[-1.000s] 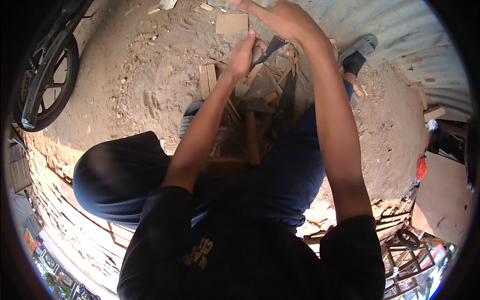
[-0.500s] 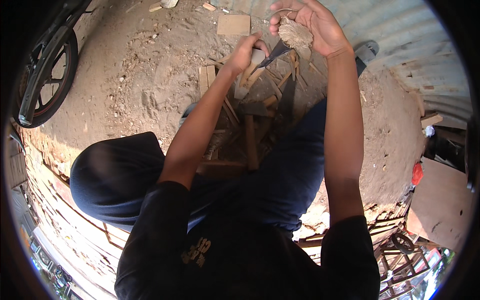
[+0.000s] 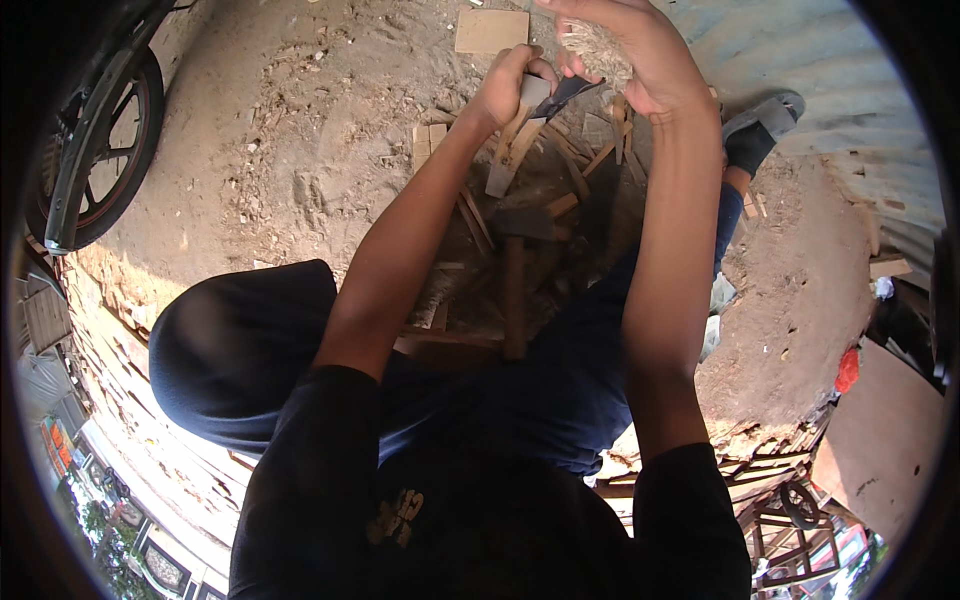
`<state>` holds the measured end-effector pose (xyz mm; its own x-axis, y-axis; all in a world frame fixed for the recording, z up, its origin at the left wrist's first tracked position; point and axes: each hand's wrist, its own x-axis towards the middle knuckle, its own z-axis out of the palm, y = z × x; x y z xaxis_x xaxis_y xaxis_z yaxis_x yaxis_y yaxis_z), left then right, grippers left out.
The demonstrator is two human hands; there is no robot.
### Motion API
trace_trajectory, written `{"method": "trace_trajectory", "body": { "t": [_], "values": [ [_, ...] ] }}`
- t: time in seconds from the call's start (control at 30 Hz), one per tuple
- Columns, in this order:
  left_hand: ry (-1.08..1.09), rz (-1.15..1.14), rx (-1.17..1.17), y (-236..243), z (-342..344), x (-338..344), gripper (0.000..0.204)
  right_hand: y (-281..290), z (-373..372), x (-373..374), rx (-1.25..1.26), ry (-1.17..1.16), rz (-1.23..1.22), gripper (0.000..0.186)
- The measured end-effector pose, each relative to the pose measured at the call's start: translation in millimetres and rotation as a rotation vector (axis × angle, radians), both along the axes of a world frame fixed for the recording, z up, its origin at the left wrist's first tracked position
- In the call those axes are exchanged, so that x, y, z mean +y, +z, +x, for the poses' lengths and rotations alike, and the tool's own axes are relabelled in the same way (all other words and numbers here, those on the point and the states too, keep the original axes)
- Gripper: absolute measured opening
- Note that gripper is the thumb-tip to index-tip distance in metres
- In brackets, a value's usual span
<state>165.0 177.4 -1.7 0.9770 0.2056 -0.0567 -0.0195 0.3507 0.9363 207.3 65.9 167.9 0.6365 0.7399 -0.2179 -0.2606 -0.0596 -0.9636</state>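
My left hand (image 3: 508,88) is closed at the top of a pale, narrow piece of wood (image 3: 518,148) standing among scraps in front of me. My right hand (image 3: 645,50) curls round the pale, frayed, fibrous end (image 3: 594,42) of a dark tapered tool (image 3: 572,92). The tool's narrow end points left, close to the wood beside my left fingers; whether they touch I cannot tell. Its exact kind is unclear. Nearer me, a hammer (image 3: 514,285) with a dark head and wooden handle lies between my legs, in shadow.
Wood offcuts (image 3: 575,165) lie scattered on the dirt ground. A flat tan board (image 3: 492,32) is beyond my left hand. A motorbike wheel (image 3: 115,150) stands at far left, a corrugated metal sheet (image 3: 825,90) at far right. My outstretched foot (image 3: 765,125) wears a grey shoe.
My right hand has turned and its fingers have closed round the frayed end, now partly covering it. The view has shifted slightly; my left hand stays at the wood.
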Motion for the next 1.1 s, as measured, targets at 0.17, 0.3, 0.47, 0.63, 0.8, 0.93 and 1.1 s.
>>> {"method": "trace_trajectory", "body": {
  "t": [0.17,0.3,0.47,0.63,0.8,0.93,1.1],
  "values": [
    [0.003,0.114,-0.051,5.7,-6.4,-9.7,0.045,-8.7,-24.1,-13.0,-0.301,-0.022,0.019,0.019],
    [-0.077,0.316,-0.184,-17.4,-1.7,-18.4,0.043,0.4,-60.5,-38.6,-0.422,-0.135,-0.161,0.02],
    [-0.162,0.165,-0.155,-10.5,-5.2,-36.5,0.046,-0.7,-51.3,-51.8,-0.294,-0.132,-0.111,0.02],
    [-0.268,0.34,-0.139,16.3,-22.5,-44.3,0.039,1.8,-40.7,-65.5,-0.263,0.012,-0.134,0.02],
    [-0.334,0.514,-0.264,30.7,-28.9,-43.1,0.026,1.5,-43.4,-69.4,-0.281,0.042,-0.152,0.026],
    [-0.335,0.48,-0.306,37.4,-27.6,-35.1,0.021,6.1,-36.7,-56.3,-0.349,0.101,-0.132,0.026],
    [-0.17,0.511,-0.197,27.8,-9.6,-27.5,0.022,-7.4,-9.9,-27.2,-0.327,0.061,-0.093,0.028]
  ]
}}
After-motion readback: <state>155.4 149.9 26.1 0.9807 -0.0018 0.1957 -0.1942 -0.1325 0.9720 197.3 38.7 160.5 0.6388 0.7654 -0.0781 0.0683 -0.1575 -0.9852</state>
